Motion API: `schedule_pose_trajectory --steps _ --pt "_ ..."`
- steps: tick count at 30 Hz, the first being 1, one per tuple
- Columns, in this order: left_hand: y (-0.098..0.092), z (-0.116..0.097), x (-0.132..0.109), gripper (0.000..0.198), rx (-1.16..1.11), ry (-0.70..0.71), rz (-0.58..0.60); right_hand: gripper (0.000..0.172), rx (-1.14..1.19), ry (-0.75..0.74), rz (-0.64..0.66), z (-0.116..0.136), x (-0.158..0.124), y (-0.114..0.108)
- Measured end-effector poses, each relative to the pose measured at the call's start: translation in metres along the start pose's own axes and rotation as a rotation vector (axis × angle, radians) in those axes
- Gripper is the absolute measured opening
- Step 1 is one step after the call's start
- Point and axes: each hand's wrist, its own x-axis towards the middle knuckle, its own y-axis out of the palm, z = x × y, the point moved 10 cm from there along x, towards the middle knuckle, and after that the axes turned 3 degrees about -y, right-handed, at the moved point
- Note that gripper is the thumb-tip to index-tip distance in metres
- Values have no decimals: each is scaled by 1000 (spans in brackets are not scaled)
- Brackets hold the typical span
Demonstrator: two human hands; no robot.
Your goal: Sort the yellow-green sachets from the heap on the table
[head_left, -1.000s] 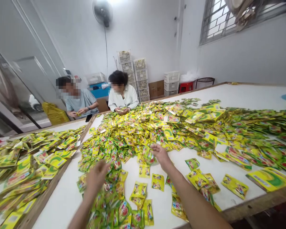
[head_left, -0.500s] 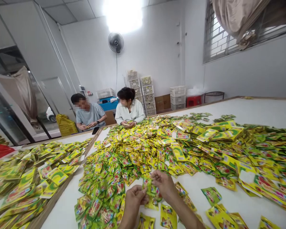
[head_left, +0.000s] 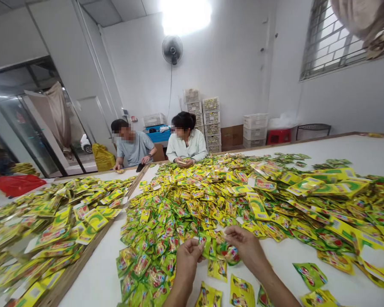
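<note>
Packets (head_left: 179, 209) lie heaped on the table (head_left: 355, 155); behind it sit 2 people (head_left: 188, 147), crates (head_left: 211, 117) stacked behind them.

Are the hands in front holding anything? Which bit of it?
The left hand pinches a green packet by its left edge. The right hand is near its other side; whether it grips is unclear.

An overhead lamp (head_left: 186, 17) glares pure white above the pale wall (head_left: 230, 68), and packets (head_left: 8, 234) near the left edge blur.

Past right hand (head_left: 243, 247): pale wall (head_left: 237, 64), fan (head_left: 172, 50), bright light (head_left: 186, 15); barred window (head_left: 333, 38) to its right; white table (head_left: 348, 149) below.
</note>
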Motion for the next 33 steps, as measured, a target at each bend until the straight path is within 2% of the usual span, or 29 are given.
schedule_pose_trajectory --steps 2,3,4,8,11,14,16,19,21,24,27,30,33 --pt "-2 -4 -1 39 10 25 -17 18 -166 -115 -158 12 2 -23" --pt "1 -7 -2 36 30 43 3 20 -220 -165 -181 17 1 -25" --pt "6 -10 -4 32 56 62 40 21 -238 -192 -143 20 0 -19" --pt "25 -18 -16 23 108 104 168 22 -223 -119 246 13 -15 39" --pt "26 -14 -18 28 46 34 168 25 -308 -108 244 15 -22 46" --pt "22 -11 -13 34 48 19 161 24 -302 -99 197 17 -16 33" --pt "11 -11 -6 29 130 46 85 22 -295 -42 58 12 -7 9" --pt "-8 -16 0 25 377 86 -95 30 -284 57 -159 2 -1 -26" --pt "-8 -26 2 27 633 108 -154 35 -271 96 -204 -3 -1 -33" --pt "15 -44 4 34 1004 158 -153 34 -281 133 -182 -7 -1 -31" --pt "48 -50 12 34 1202 184 -101 32 -312 97 -192 -1 -2 -30" --pt "74 -37 23 30 1218 158 -18 38 -288 54 -232 4 -3 -35" --pt "78 -22 30 27 1132 107 19 42 -260 59 -260 2 -3 -41"
